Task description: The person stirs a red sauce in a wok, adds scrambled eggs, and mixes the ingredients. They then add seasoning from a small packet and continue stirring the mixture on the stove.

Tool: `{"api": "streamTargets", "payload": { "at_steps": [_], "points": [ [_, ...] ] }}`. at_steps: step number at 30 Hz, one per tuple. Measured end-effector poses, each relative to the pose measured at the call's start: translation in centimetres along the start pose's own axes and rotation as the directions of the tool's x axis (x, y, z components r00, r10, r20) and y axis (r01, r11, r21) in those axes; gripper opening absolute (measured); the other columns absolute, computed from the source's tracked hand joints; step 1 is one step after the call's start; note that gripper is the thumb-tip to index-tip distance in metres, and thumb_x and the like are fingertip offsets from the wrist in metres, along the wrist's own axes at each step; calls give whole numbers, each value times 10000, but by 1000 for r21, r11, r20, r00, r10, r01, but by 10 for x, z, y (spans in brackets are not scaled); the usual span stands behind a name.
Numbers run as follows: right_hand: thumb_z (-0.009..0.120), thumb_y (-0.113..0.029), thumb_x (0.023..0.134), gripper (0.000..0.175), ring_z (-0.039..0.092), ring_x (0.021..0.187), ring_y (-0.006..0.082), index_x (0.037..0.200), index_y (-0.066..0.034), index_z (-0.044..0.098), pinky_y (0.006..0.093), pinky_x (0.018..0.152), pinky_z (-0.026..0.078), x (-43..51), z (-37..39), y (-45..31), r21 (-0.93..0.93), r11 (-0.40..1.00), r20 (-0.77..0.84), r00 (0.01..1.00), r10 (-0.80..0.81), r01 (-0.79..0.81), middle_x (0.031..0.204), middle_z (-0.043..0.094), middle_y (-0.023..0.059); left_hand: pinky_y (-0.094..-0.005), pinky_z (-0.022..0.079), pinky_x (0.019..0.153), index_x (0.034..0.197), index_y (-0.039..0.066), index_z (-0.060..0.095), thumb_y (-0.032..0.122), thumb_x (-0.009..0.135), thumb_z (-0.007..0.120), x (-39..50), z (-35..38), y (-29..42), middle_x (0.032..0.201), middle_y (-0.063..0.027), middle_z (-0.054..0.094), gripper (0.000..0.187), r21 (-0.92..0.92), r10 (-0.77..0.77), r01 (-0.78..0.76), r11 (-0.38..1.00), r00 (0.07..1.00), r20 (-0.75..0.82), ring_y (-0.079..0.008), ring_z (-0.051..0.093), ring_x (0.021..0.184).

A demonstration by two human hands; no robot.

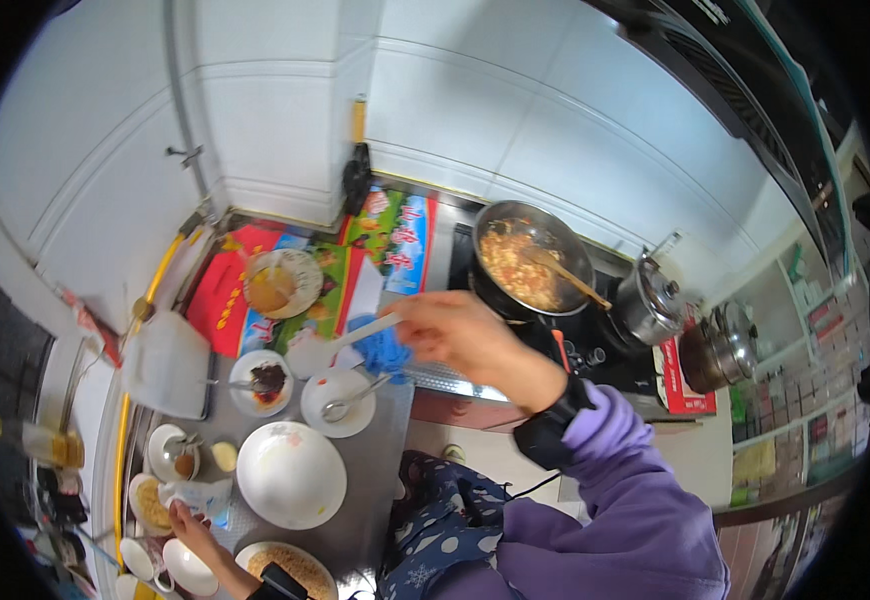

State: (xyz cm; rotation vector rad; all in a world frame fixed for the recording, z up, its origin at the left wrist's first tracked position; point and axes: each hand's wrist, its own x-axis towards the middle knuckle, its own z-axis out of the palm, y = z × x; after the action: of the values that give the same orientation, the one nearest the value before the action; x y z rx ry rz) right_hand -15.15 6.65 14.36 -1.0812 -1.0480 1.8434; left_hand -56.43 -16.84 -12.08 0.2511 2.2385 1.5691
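Observation:
My right hand (453, 334), blurred, grips the handle of a white long-handled utensil (363, 335), apparently a spoon or ladle. Its pale head hangs above the counter, close to a white plate with dark red sauce (258, 382) and a bowl with a metal spoon (337, 405). A crumpled blue cloth (382, 351) lies beneath the handle. My left hand (196, 531) is at the lower edge of a white and blue plastic packet (206, 498); whether its fingers grip the packet is unclear. A large white bowl (292, 474) stands to the right of that hand.
A wok of chopped food (513, 266) with a wooden spatula (566, 275) sits on the stove, beside a lidded steel pot (646, 304). Yellow liquid fills a bowl (271, 289) at the back. A plate of crumbs (292, 566) is in front; a yellow pipe (121, 450) runs along the left.

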Motion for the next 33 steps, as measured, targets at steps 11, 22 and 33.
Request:
{"api": "streamTargets", "payload": {
  "at_steps": [11,22,33],
  "points": [
    [568,-100,863,193,413,533,41,1010,22,596,185,462,323,-107,-267,-97,-66,954,-680,687,-257,292,666,536,-17,-347,444,753,1301,96,425,398,914,510,-68,47,52,1139,-110,529,498,21,119,-117,993,973,-200,-212,520,889],
    [572,-108,873,172,413,514,40,998,7,600,186,458,325,-89,-368,-96,-104,972,-646,729,-228,212,645,542,-20,-303,437,735,1277,68,468,299,934,502,-192,135,97,1010,-54,554,415,11,296,-296,955,954,-49,-134,504,820],
    [579,-107,872,153,405,529,39,942,22,621,184,464,306,-55,-388,-111,-179,970,-539,809,-234,162,649,541,-19,-260,420,705,1227,66,504,216,911,537,-240,158,90,1009,-24,575,352,-45,260,-261,964,965,-27,-99,509,779]
  ]
}}
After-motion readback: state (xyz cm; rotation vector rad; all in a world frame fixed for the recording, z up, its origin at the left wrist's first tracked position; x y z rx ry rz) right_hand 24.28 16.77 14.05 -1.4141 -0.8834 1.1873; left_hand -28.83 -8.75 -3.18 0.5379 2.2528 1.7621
